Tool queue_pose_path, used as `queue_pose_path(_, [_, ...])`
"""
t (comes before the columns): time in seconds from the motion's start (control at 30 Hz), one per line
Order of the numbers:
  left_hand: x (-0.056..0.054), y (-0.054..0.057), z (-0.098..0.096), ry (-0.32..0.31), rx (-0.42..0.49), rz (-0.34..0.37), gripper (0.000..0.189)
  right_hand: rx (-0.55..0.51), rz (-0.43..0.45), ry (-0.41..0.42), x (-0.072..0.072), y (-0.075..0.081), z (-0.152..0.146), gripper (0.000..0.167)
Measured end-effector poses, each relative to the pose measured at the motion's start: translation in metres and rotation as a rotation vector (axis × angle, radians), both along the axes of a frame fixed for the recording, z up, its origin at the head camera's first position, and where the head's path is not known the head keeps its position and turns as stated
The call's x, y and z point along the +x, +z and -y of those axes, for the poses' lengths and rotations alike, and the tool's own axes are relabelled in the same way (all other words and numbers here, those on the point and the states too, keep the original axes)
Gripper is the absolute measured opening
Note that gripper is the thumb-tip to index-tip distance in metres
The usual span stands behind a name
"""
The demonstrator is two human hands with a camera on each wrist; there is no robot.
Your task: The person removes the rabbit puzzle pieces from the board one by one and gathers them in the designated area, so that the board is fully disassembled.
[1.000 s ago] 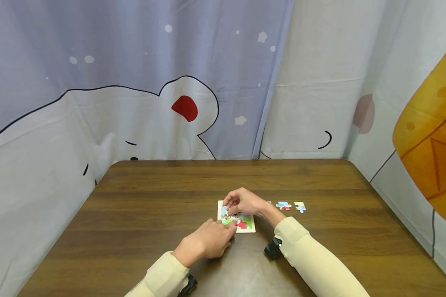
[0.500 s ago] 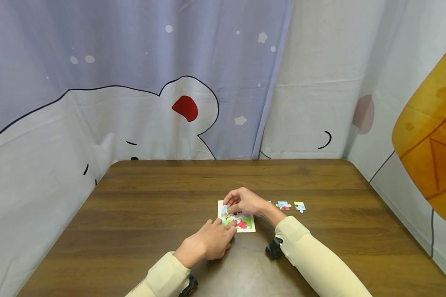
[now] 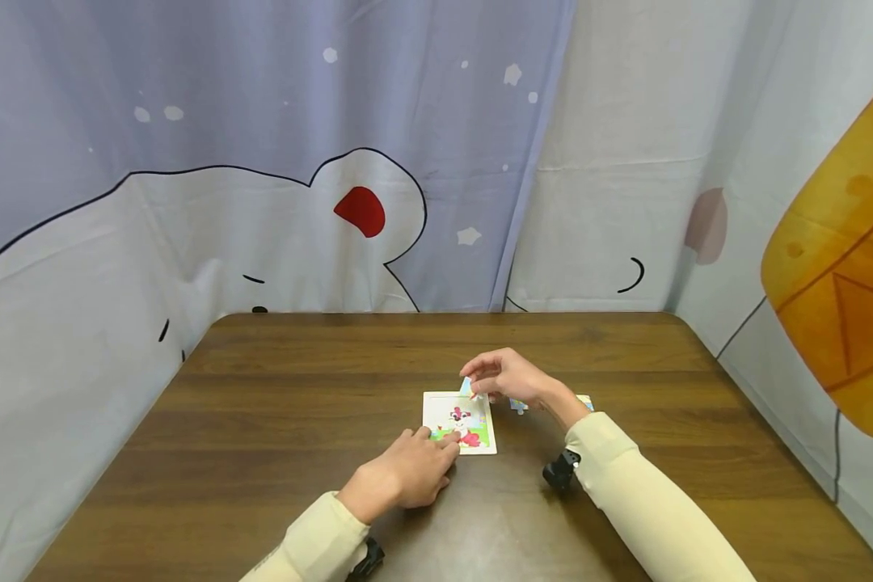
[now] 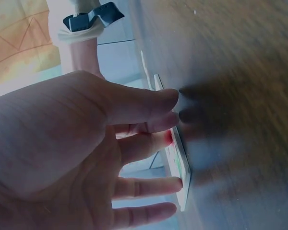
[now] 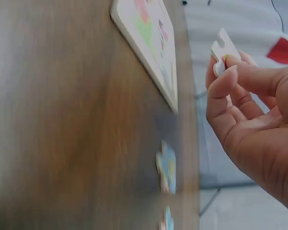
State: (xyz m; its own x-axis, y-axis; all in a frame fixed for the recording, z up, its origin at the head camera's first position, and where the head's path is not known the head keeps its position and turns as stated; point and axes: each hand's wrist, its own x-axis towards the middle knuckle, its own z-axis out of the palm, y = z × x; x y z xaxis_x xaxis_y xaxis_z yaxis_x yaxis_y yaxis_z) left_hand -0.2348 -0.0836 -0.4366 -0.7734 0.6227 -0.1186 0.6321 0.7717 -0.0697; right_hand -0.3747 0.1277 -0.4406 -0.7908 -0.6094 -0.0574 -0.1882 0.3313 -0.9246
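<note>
A small square puzzle board (image 3: 444,402) with a pale frame lies flat on the table. Its lower part shows a picture in red, white and green, while the upper part is plain pale. My left hand (image 3: 416,470) rests with loosely extended fingers on the board's lower left edge. Above the top right corner, my right hand (image 3: 515,378) pinches a jigsaw piece (image 3: 466,386) between thumb and fingers. That jigsaw piece (image 5: 226,47) is lifted off the board and tilted in the right wrist view; the fingers hide part of it.
Loose jigsaw pieces lie right of the board, a blue one (image 3: 518,406) and another (image 3: 586,401) partly behind the right wrist. The wooden table (image 3: 298,388) ends at a printed curtain (image 3: 466,162). Dark wrist cameras sit under both sleeves.
My right hand has moved up and right off the board, carrying a jigsaw piece with it. The upper area of the board now shows bare. My left hand stays nearly where it was.
</note>
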Motion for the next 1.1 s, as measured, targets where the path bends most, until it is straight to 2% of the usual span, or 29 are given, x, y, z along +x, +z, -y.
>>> queue_pose_path(0.1, [0.000,-0.001,0.001,0.002,0.002,-0.003,0.019,0.048,-0.034,-0.025,-0.003,0.003,-0.018,0.031])
queue_pose_path(0.4, [0.001,-0.001,0.003,-0.003,0.025,-0.010,0.018,0.110,-0.014,-0.079,-0.001,0.003,-0.060,0.026])
queue_pose_path(0.67, [0.001,0.000,0.003,0.009,0.052,0.015,0.014,0.138,0.081,-0.035,0.013,-0.007,-0.071,0.020])
queue_pose_path(0.9, [0.000,-0.001,0.003,0.000,0.058,0.010,0.013,0.251,-0.097,-0.016,0.028,-0.006,-0.069,0.028])
queue_pose_path(1.1, [-0.001,-0.002,0.001,-0.003,0.053,0.004,0.018,0.314,-0.170,-0.033,0.039,-0.004,-0.063,0.032])
